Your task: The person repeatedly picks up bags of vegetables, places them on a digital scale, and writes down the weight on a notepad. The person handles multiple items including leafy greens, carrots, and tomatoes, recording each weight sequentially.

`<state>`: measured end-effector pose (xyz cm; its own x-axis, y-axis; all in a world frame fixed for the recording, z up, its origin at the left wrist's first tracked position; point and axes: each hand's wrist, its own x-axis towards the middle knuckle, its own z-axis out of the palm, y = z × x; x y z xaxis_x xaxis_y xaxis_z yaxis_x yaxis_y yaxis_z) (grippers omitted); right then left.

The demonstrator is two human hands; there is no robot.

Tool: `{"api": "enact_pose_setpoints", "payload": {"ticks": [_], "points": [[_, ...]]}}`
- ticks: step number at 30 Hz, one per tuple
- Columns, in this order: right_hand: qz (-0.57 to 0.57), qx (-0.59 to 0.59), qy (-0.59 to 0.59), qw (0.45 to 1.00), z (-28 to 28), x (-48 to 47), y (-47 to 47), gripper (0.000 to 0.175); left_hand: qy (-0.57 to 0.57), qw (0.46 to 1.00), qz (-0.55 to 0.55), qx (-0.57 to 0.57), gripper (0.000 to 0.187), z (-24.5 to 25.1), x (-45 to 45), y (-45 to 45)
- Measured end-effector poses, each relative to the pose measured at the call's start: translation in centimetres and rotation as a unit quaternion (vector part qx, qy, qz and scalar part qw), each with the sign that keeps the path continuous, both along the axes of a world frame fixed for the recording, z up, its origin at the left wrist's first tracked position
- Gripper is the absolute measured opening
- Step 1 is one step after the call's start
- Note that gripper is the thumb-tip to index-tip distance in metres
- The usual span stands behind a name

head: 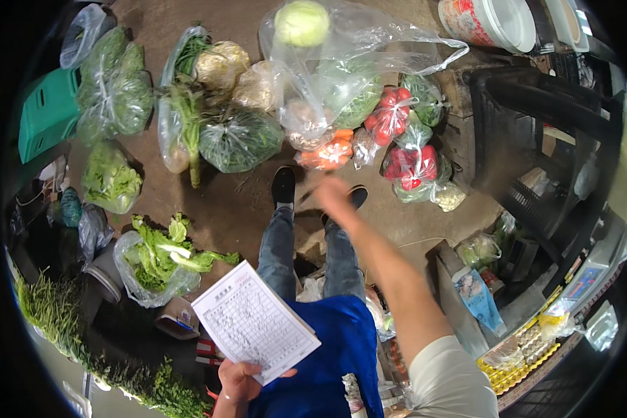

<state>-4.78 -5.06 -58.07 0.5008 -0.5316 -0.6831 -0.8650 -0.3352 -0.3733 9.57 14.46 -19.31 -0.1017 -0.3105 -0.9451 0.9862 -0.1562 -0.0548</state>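
My left hand (239, 380) grips the lower edge of a pad of printed forms (256, 324), its thumb on top. The top sheet carries a table filled with handwriting. My right hand (332, 190) is stretched out over the floor between my shoes, blurred by motion. A thin dark streak shows beside its fingers, and whether it holds something is unclear. Just beyond that hand lies a clear bag of carrots (326, 151). Bags of red tomatoes (391, 115) and red bell peppers (411, 164) sit to its right. A bag of dark leafy greens (240, 140) lies to its left.
A pale green cabbage (302, 23) lies at the top among clear plastic bags. Bagged lettuce (112, 180) and loose leafy greens (167, 256) are at left, near a green plastic crate (49, 115). Black crates (543, 115) and egg trays (522, 360) stand at right.
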Motion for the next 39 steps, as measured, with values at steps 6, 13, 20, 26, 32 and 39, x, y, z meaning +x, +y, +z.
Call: {"api": "enact_pose_setpoints", "payload": {"ticks": [6, 13, 20, 26, 32, 39], "points": [[-0.215, -0.366, 0.021, 0.905, -8.2, -9.2, -24.1, 0.030, -0.003, 0.989, -0.036, 0.144, 0.085, -4.5, -1.6, -2.2], [-0.436, 0.036, -0.196, 0.878, -12.8, -10.2, -30.1, 0.010, -0.012, 0.980, -0.061, 0.190, 0.087, -6.6, -3.3, -4.0], [-0.481, -0.015, -0.181, 0.858, -2.5, -15.2, -14.0, 0.012, -0.023, 0.997, -0.067, 0.035, 0.084, -1.9, -3.8, -5.3], [-0.613, 0.136, -0.224, 0.745, 24.5, -18.9, -9.7, 0.023, -0.083, 0.987, -0.100, -0.094, 0.077, 0.0, -1.3, -3.0], [-0.710, 0.019, -0.296, 0.639, 52.9, -24.8, -12.4, 0.017, -0.166, 0.967, -0.143, -0.126, 0.036, 1.7, 3.3, -4.4], [-0.599, -0.257, -0.529, 0.544, 76.0, -35.8, -13.8, 0.033, -0.150, 0.919, -0.261, -0.253, 0.039, 6.7, 3.3, -12.8]]}}
